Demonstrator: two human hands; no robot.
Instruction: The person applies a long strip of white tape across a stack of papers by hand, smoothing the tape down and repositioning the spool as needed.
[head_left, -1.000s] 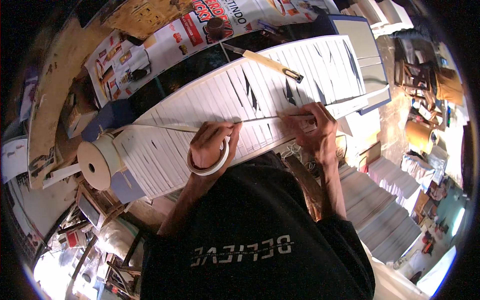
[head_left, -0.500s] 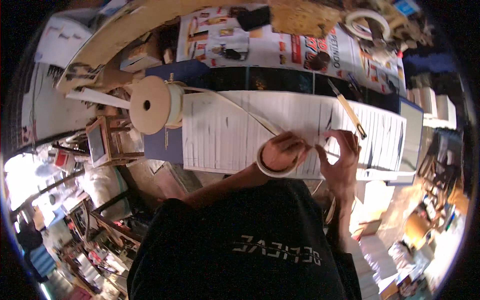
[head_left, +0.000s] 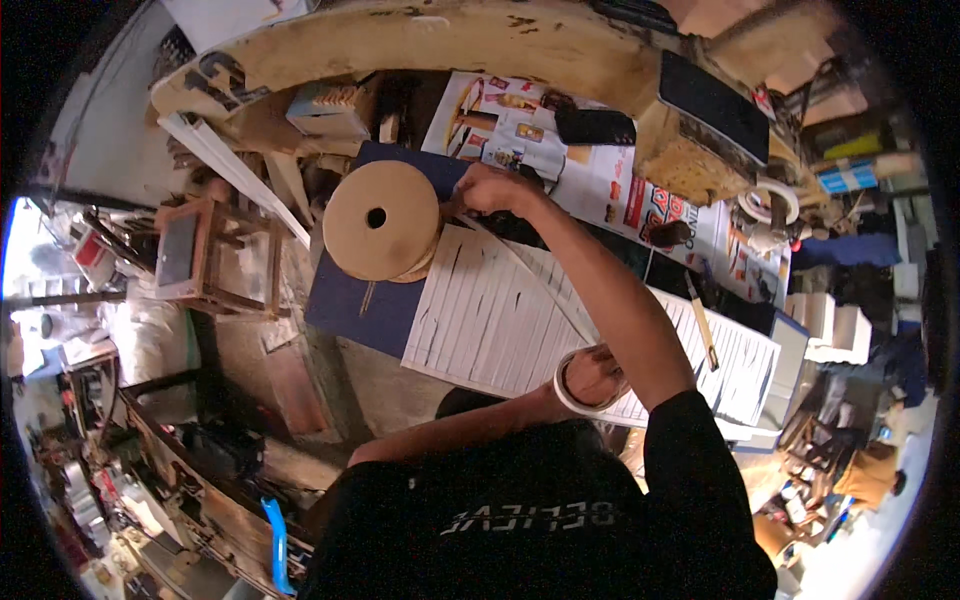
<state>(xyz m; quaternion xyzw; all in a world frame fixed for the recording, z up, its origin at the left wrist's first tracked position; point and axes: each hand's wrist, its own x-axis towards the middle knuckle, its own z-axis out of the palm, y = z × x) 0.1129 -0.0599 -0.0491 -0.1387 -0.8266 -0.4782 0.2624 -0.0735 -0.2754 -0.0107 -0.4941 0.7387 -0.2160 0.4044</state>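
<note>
My right hand point(head_left: 492, 190) has reached across to the far left, beside a large cardboard spool point(head_left: 350, 235). Its fingers are closed at the spool's edge, on a narrow pale strip point(head_left: 530, 275) that comes off there. The strip runs slantwise to my left hand point(head_left: 592, 378), which is curled around its other end. My right forearm covers some of the left fingers. A white ring like a tape roll point(head_left: 566, 394) circles my left wrist. Under both arms lies a long white panel point(head_left: 470, 310) with rows of thin dark lines.
A wooden-handled cutter point(head_left: 706, 335) lies on the panel's right part. The spool rests on a dark blue board point(head_left: 340, 310). Behind are a printed sheet point(head_left: 600, 185), a dark phone-like slab point(head_left: 715, 105) on a wooden block, and a tape roll point(head_left: 775, 200). A wooden frame point(head_left: 215, 255) stands left.
My right hand has moved from beside the left hand to the spool at far left, its arm now crossing over. The view has shifted and turned; the left hand stays near the panel's front edge.
</note>
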